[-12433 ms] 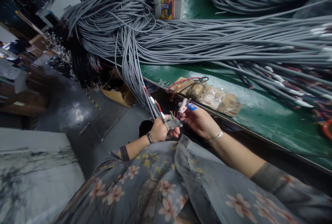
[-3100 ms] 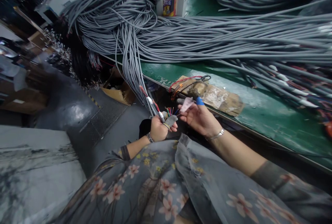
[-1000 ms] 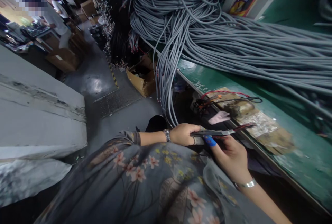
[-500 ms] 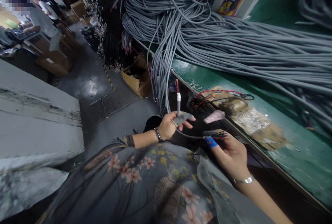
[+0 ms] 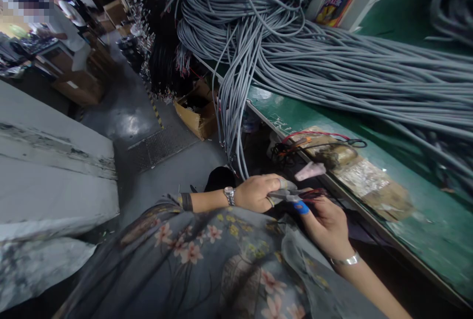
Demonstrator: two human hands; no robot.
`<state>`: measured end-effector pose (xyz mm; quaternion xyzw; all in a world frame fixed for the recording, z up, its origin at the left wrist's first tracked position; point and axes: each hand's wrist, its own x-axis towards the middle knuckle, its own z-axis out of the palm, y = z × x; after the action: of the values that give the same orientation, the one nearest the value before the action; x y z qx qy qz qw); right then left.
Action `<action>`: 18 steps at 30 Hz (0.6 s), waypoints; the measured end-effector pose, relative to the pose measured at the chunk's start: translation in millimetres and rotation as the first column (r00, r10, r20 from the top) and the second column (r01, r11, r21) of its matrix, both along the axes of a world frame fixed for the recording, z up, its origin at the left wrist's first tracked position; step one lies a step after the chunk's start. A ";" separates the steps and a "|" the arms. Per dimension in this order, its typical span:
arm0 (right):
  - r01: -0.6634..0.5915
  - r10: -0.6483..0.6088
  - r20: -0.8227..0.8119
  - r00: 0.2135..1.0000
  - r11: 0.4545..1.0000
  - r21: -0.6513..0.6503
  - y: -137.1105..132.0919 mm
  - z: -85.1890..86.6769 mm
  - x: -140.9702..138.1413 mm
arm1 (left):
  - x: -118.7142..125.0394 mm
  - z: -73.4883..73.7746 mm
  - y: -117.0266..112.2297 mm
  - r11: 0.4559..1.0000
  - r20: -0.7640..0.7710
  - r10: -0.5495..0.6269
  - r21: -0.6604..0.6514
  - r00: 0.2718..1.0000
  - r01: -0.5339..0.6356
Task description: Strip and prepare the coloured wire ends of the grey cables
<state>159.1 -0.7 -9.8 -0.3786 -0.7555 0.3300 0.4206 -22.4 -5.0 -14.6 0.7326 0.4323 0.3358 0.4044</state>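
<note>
Both hands meet in front of my body at a grey cable point(image 5: 278, 194). My left hand point(image 5: 256, 193) is closed around it, knuckles up, with grey finger covers on some fingers. From the right, my right hand point(image 5: 328, 225) pinches the cable near its end, its thumb wrapped in blue tape point(image 5: 300, 207). Thin dark red and black wires point(image 5: 313, 193) fan out above the right fingers. The rest of the held cable is hidden by the hands.
A large heap of grey cables point(image 5: 240, 8) covers much of the green bench point(image 5: 439, 220), with ends hanging over its edge. Flattened brown packaging point(image 5: 388, 195), a pinkish piece point(image 5: 310, 170) and red and black leads point(image 5: 325, 137) lie nearby. An open carton point(image 5: 192, 119) stands on the floor.
My left hand has moved right and turned over, knuckles up, to meet the right hand. The white-wrapped cable end that stuck up from it is out of sight.
</note>
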 end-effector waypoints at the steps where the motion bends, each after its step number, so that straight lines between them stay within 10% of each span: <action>1: 0.025 -0.025 -0.010 1.000 1.000 0.007 -0.8 0.2 1.1 | 2.7 1.1 0.3 0.999 0.021 -0.035 -0.032 0.999 0.035; 9: 0.168 -0.200 -0.089 0.976 0.945 -0.281 -5.0 -5.9 0.9 | 7.6 -3.0 -5.5 0.937 0.223 0.006 -0.343 0.975 0.072; 18: -0.027 -0.202 -0.304 0.931 0.792 -0.610 8.3 10.2 -16.1 | -0.4 9.7 1.9 0.779 0.248 0.102 -0.622 0.963 0.078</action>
<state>143.0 7.6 0.4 -0.4624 -0.5036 0.5958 0.4213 -22.8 -3.1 -4.9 0.5012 0.4651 0.2713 0.6774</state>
